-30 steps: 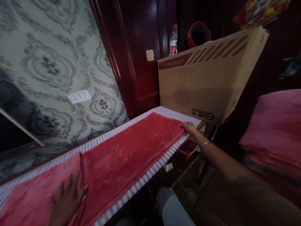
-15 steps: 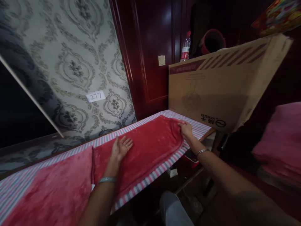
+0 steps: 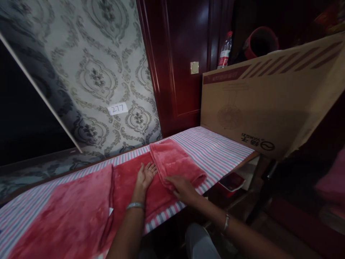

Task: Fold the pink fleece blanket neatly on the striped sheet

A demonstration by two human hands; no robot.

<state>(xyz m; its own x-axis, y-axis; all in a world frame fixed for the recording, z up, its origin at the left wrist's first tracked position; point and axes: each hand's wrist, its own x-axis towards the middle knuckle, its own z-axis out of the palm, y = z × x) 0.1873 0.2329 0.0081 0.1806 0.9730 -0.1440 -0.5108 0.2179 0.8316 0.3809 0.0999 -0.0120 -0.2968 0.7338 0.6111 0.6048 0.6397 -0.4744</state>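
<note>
A red plush blanket [image 3: 129, 176] lies along a striped cloth, both its left and right ends turned over towards the middle. The left flap [image 3: 67, 212] shows a lighter pink-red pile and a small white tag [image 3: 110, 211] at its edge. My left hand [image 3: 147, 175] rests palm up on the darker middle section, fingers spread and holding nothing, its fingertips by the edge of the right flap [image 3: 179, 160]. At that flap's near left corner, my right hand [image 3: 183, 190] has its fingers closed on the fabric.
The striped cloth [image 3: 215, 147] covers a long table against the patterned wall. A large cardboard box [image 3: 237, 104] stands at the table's right end, with a plastic bottle [image 3: 225, 50] behind its top edge. Pink fabric [image 3: 332, 180] shows at far right; a knee [image 3: 201, 241] is below the table.
My right hand has brought the blanket's right end over to the left, forming a flap and uncovering striped cloth. My left hand stays palm up on the blanket. The view has shifted slightly.
</note>
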